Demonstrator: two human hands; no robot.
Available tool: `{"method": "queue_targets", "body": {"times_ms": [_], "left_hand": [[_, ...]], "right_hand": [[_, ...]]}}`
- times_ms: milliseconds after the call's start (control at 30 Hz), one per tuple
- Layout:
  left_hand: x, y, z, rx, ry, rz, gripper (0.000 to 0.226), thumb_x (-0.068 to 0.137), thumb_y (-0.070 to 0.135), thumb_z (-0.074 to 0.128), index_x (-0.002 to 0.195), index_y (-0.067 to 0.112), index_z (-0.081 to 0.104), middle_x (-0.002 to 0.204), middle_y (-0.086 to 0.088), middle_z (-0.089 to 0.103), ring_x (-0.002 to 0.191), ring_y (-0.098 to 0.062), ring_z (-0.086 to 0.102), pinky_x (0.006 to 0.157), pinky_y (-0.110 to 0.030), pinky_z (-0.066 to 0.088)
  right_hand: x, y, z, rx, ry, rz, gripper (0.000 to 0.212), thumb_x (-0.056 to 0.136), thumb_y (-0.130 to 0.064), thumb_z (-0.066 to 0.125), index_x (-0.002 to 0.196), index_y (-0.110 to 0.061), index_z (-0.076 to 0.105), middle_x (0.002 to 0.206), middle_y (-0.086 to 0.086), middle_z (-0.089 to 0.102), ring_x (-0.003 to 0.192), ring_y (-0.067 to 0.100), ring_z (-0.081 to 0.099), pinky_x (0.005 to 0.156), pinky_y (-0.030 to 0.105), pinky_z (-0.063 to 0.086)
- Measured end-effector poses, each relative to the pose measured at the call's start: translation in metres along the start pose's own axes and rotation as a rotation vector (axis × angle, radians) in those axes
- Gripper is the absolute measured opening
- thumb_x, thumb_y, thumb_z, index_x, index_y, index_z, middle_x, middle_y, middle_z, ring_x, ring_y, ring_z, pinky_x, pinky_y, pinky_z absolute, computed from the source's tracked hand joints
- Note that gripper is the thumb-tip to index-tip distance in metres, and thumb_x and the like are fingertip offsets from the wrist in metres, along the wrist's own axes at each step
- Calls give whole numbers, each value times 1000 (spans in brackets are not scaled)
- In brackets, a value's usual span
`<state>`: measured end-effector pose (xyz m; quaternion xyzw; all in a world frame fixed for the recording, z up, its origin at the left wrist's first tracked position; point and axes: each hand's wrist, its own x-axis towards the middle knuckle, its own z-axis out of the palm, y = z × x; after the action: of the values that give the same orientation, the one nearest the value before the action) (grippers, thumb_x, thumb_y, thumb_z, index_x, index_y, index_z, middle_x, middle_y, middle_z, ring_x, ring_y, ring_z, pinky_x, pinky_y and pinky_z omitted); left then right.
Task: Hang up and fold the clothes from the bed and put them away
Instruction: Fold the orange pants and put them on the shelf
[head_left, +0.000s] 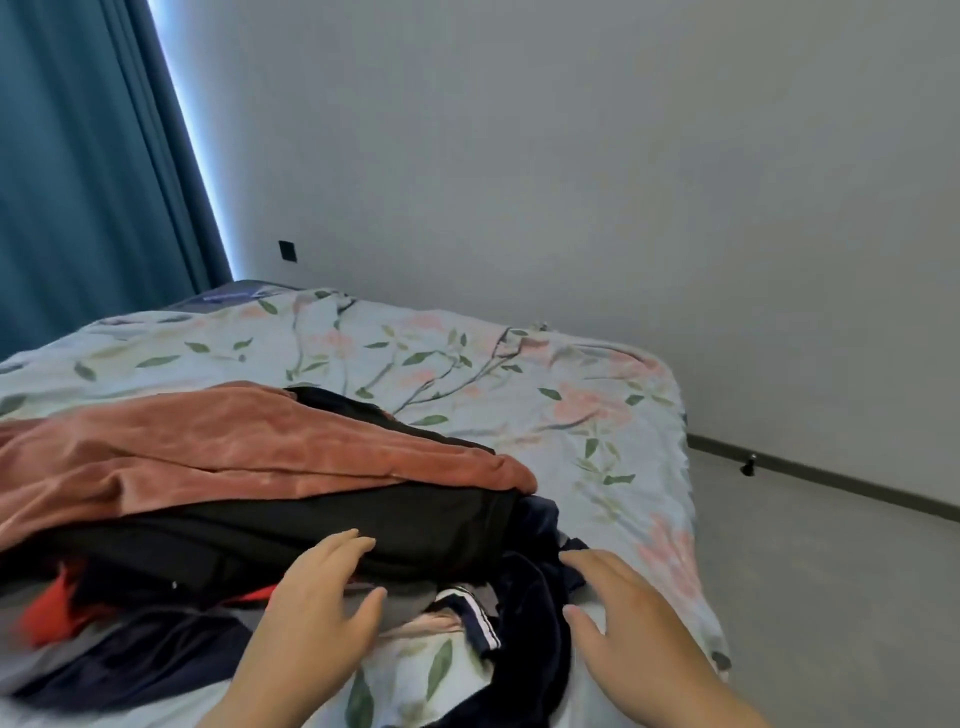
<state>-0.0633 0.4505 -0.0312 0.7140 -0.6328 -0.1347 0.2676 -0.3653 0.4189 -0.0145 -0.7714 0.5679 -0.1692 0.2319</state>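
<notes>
Clothes (260, 493) lay heaped at the near edge of the bed (571, 389), your left hand (311, 597) and right hand (623, 613) spread open, gripping nothing; tugging one tangled garment could have dragged others over that edge.

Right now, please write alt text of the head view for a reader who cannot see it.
The left hand and right hand, both open, reach toward clothes on a floral bed cover: a pink garment over a black garment, a navy garment nearest.
</notes>
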Motion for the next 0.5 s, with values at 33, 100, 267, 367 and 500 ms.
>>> {"method": "queue_targets", "body": {"times_ms": [33,100,267,367,500], "left_hand": [[9,-13,-6,22,8,-14,55,87,31,71,139,23,55,147,8,46,138,-11,39,115,-29,30],[31,-36,-19,77,39,-15,56,85,28,74,138,19,57,147,3,48,138,-16,41,116,-33,31],[94,-89,-44,230,145,46,62,80,16,78,138,9,57,146,-11,51,137,-32,45,113,-45,35],[130,-118,-50,346,81,33,71,87,28,69,151,23,39,159,-5,34,148,-29,28,118,-46,24],[164,-147,-41,437,-38,66,73,90,53,59,154,40,27,164,3,21,151,-23,16,121,-45,16]], "right_hand": [[11,-8,6,-13,-15,-15,50,100,-37,51,146,-44,35,146,-31,32,133,-6,34,105,12,28],[32,-25,16,-32,-25,-41,50,99,-36,52,146,-43,36,146,-29,33,135,-4,34,106,14,30],[82,-62,40,-55,-34,-100,51,98,-36,54,147,-38,38,149,-24,35,137,0,34,106,15,29],[106,-80,53,-34,-43,-120,49,98,-38,54,145,-37,40,147,-23,37,134,1,38,107,16,30],[129,-100,72,31,-27,-136,50,96,-45,55,144,-37,43,145,-24,41,134,-2,38,107,13,27]]}}
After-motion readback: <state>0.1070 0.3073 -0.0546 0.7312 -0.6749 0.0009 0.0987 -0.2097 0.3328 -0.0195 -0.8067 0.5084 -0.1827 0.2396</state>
